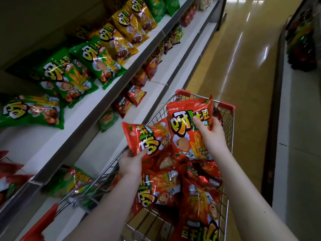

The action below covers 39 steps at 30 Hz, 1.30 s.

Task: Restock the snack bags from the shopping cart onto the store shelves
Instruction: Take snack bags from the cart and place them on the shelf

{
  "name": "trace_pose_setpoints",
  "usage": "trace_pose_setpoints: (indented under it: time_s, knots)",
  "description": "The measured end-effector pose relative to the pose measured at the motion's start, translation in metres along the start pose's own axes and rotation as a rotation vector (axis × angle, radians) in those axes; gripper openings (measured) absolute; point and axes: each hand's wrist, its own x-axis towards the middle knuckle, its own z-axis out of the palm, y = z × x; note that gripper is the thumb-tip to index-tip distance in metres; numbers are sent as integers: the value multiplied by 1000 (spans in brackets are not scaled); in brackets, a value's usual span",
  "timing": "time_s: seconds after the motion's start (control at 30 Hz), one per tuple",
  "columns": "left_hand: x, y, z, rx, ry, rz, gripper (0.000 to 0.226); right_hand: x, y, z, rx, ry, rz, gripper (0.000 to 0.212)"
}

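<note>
A red bag [145, 140] is clamped in the left hand [130, 162], a second bag [186, 134] in the right hand [211, 134]. Both are best laid label-up along the shelf [34, 143] edge.

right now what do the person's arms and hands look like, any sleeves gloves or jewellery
Both are bare: the left hand and right hand wear no gloves, and the left forearm and right forearm show no sleeve up to the frame's edge. No watch, bracelet or ring shows on the parts in view; some fingers are hidden.
</note>
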Motion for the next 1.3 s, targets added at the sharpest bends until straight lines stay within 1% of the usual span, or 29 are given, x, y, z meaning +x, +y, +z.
trace_pose_setpoints:
  time_s: [0.07, 0.1, 0.13, 0.17, 0.23, 0.33, 0.43, 0.5, 0.57, 0.63, 0.67, 0.7, 0.73, 0.77, 0.8, 0.87, 0.93, 1.0, 1.03, 1.1, 1.13, 1.17, 1.27, 1.3]
  knots:
    - [-6, 17, -9, -99, -55, 82, 33, 0, -2, 2, -29, -15, -30, 69]
    - [-8, 26, -13, -133, -69, 126, 41, -1, -5, 3, -54, -18, -37, 62]
    - [-10, 36, -18, -169, -75, 161, 50, -2, -9, 5, -75, -14, -46, 61]
    - [-11, 46, -24, -215, -80, 195, 55, -4, -13, 7, -96, -7, -55, 64]
    - [-12, 66, -36, -309, -79, 234, 50, -7, -22, 11, -120, 3, -81, 68]
    - [-16, 95, -61, -391, -65, 230, 40, -12, -40, 20, -126, 19, -126, 64]
    - [-20, 113, -88, -440, -97, 214, 42, -19, -60, 35, -132, 8, -169, 57]
    - [-25, 119, -105, -466, -100, 203, 39, -27, -72, 47, -139, -38, -187, 56]
    - [-29, 123, -116, -447, -97, 240, 37, -36, -82, 58, -144, -77, -219, 56]
    - [-36, 125, -127, -363, -68, 293, 37, -47, -88, 69, -124, -119, -224, 53]
    - [-43, 125, -134, -332, -56, 309, 40, -54, -91, 74, -115, -146, -216, 56]
    - [-48, 127, -135, -307, -58, 307, 45, -59, -93, 78, -95, -159, -210, 63]
    - [-54, 127, -142, -289, -56, 299, 48, -67, -96, 83, -85, -173, -206, 74]
    - [-59, 127, -152, -276, -58, 286, 49, -76, -98, 89, -76, -188, -200, 78]
    - [-65, 126, -161, -278, -64, 274, 48, -84, -101, 94, -74, -203, -202, 73]
    - [-74, 123, -182, -299, -51, 270, 45, -99, -103, 103, -80, -225, -223, 49]
    - [-84, 118, -201, -331, -22, 284, 39, -118, -106, 112, -78, -245, -249, 43]
    - [-99, 108, -231, -337, 53, 300, 35, -148, -107, 126, -72, -280, -262, 44]
    - [-106, 104, -245, -341, 78, 309, 38, -161, -107, 132, -72, -295, -271, 47]
    - [-118, 90, -280, -361, 125, 321, 56, -197, -107, 148, -63, -334, -301, 60]
    - [-126, 79, -302, -374, 151, 319, 63, -218, -106, 157, -59, -354, -309, 64]
    - [-134, 71, -320, -387, 176, 319, 66, -237, -105, 165, -55, -372, -316, 63]
    - [-163, 41, -387, -457, 211, 280, 54, -304, -103, 193, -45, -457, -333, 59]
    - [-179, 21, -425, -482, 257, 282, 52, -340, -97, 212, -55, -513, -328, 58]
